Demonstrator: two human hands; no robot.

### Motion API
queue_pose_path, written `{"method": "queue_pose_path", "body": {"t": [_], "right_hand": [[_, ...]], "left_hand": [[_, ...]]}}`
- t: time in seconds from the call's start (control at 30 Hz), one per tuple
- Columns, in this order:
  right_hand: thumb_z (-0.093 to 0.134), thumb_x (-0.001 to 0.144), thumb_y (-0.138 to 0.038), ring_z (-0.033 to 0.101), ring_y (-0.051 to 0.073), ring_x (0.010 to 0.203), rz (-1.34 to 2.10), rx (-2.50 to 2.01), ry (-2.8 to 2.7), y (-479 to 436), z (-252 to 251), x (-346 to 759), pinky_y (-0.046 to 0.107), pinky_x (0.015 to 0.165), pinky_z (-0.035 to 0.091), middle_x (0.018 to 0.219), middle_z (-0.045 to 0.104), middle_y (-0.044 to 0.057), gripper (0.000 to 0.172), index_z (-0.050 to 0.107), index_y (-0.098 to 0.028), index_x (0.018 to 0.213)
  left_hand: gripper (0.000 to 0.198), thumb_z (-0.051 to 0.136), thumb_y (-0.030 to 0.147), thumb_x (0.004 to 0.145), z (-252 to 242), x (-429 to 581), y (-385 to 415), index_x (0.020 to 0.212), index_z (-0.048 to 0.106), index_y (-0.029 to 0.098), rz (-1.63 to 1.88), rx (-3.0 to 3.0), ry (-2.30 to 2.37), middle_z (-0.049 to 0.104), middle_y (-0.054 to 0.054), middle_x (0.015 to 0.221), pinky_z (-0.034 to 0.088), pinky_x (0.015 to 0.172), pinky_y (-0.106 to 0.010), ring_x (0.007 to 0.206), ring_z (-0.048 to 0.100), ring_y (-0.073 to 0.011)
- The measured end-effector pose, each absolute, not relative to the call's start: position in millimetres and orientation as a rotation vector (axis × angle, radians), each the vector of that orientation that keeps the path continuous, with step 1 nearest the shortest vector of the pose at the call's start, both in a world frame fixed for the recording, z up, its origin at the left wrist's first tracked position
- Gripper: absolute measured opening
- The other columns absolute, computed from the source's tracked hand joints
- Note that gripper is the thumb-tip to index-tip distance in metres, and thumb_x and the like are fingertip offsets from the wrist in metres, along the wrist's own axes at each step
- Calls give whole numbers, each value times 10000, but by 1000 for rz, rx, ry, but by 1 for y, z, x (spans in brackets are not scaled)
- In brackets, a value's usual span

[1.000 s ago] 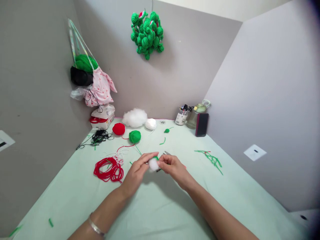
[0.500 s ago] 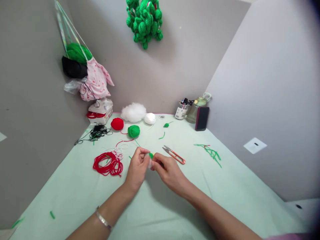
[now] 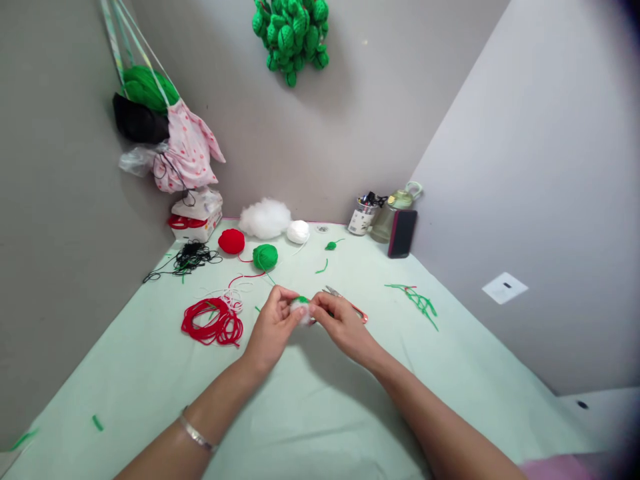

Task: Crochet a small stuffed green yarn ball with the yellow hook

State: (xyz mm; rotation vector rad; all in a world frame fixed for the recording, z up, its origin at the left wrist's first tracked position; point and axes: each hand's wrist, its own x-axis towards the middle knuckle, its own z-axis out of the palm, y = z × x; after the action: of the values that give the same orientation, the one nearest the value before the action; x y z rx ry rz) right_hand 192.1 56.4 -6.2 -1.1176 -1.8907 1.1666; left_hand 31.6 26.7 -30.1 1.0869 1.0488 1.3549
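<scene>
Between my two hands is a small green crocheted piece with a tuft of white stuffing bulging on its near side. My left hand is closed on the piece from the left, thumb against the stuffing. From the right, the fingertips of my right hand pinch the edge where the stuffing and the green meet. Orange-handled thread snips lie partly hidden behind my right hand. A green yarn ball sits beyond my left hand, its strand running toward the piece.
Red yarn loops and tangled black yarn lie left. At the back are a red ball, a fluffy white stuffing heap and a white ball. Green yarn scraps, a phone and a bottle are right.
The white stuffing has spread wider and shows more between my hands. My right hand has shifted slightly right and now covers more of the snips. The view has tilted a little.
</scene>
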Motion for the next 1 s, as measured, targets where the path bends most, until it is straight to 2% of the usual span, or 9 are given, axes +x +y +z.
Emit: {"method": "queue_pose_path", "body": {"t": [0.2,0.3,0.4,0.53,0.6,0.7,0.8,0.9,1.0], "right_hand": [[605,827,-280,359,121,600,1155,-1140,-1923,45,-18,180,259,562,262,628,428,-52,183,503,-213,691],[631,794,-312,357,120,594,1140,-1182,-1895,51,-27,178,253,552,256,608,433,-51,218,488,-214,661],[617,761,-303,348,115,568,1116,-1224,-1846,60,-30,180,251,540,246,571,433,-55,215,482,-214,620],[587,779,-324,367,116,547,1138,-1226,-1805,66,-22,187,250,534,268,554,459,-52,191,529,-209,638],[581,820,-381,398,120,554,1183,-1198,-1821,66,-16,189,251,545,301,576,503,-39,232,561,-202,673],[556,869,-427,406,124,567,1241,-1155,-1871,62,-10,189,252,554,314,608,522,-30,274,587,-195,725],[577,852,-376,388,126,579,1239,-1135,-1921,54,-12,186,250,549,295,616,479,-41,207,552,-209,732],[619,792,-265,388,131,603,1160,-1146,-1959,48,-21,181,255,567,272,638,465,-44,130,519,-219,721],[640,756,-202,364,126,576,1068,-1189,-1965,48,-28,178,268,575,239,606,465,-53,131,521,-221,703]], "left_hand": [[161,716,289,931,-49,30,34,940,616,164,1377,1049,1170,640,23,812,535,647,-276,683,617,-128],[164,670,311,980,-53,30,35,986,645,149,1335,1022,1166,649,11,836,547,618,-281,655,612,-123],[186,696,323,943,-49,30,33,967,580,180,1310,1003,1100,650,34,773,570,679,-293,672,642,-129],[357,789,402,834,-41,28,31,991,534,207,1293,1025,1005,712,9,853,593,820,-340,811,722,-170],[393,824,396,800,-40,26,32,974,527,207,1281,1031,996,712,12,834,593,809,-344,781,739,-180],[319,804,318,846,-45,26,35,974,539,194,1281,1020,1036,684,32,793,596,774,-343,715,726,-166],[212,716,286,947,-53,28,39,1089,627,157,1285,997,1115,697,-12,925,604,738,-343,763,694,-160],[290,663,326,991,-61,29,41,1227,652,158,1253,966,1175,702,-79,1149,621,778,-383,913,704,-199],[328,665,340,989,-63,30,41,1265,642,164,1226,933,1181,695,-94,1208,622,816,-410,970,708,-219]]}}
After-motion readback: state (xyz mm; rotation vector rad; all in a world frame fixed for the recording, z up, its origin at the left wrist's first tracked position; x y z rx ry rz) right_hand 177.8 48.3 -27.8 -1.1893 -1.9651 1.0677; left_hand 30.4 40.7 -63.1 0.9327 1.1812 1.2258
